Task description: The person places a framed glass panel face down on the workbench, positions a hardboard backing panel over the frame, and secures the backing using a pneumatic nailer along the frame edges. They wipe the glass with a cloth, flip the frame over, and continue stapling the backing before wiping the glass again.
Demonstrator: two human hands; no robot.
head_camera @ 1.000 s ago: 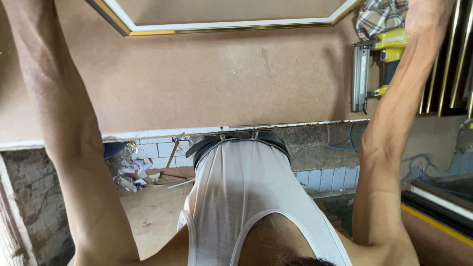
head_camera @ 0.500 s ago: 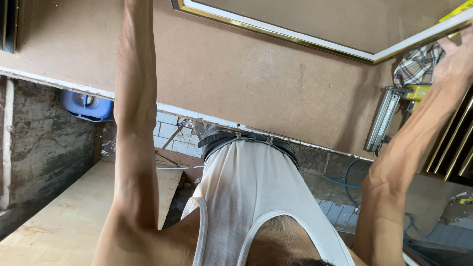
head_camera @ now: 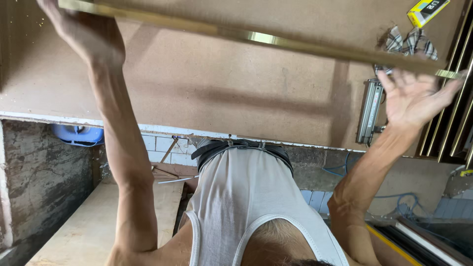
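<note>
a broad brown fibreboard tabletop (head_camera: 207, 88) fills the upper half of your view, with a rough grey masonry wall (head_camera: 44, 162) and a patch of white tile (head_camera: 162, 148) below its near edge. a pale wooden board (head_camera: 93, 221) lies lower down at the left, and a blue plastic tub (head_camera: 79, 134) shows just under the tabletop's edge.

you are bent over the tabletop in a white sleeveless vest (head_camera: 246, 197), both arms stretched out ahead. between your hands runs a long gold-coloured metal frame strip (head_camera: 256, 37), slanting across the top of the view from upper left to the right edge, raised above the fibreboard and casting a shadow on it.

your left hand (head_camera: 86, 32) is at the strip's left end, fingers curled up under it; its grip looks closed on the strip, though the fingertips are cut off by the top of the view. your right hand (head_camera: 414, 96) is at the right end with the palm spread wide and the fingers fanned out, the fingertips touching the underside of the strip, so this grip is loose and not closed round anything.

just beside your right hand lies a silver nail gun magazine (head_camera: 369, 111) on the tabletop. a checked cloth (head_camera: 411, 42) and a yellow and black box (head_camera: 427, 11) sit beyond the strip, and a stack of gold-edged dark mouldings (head_camera: 451, 123) leans at the far right.
</note>
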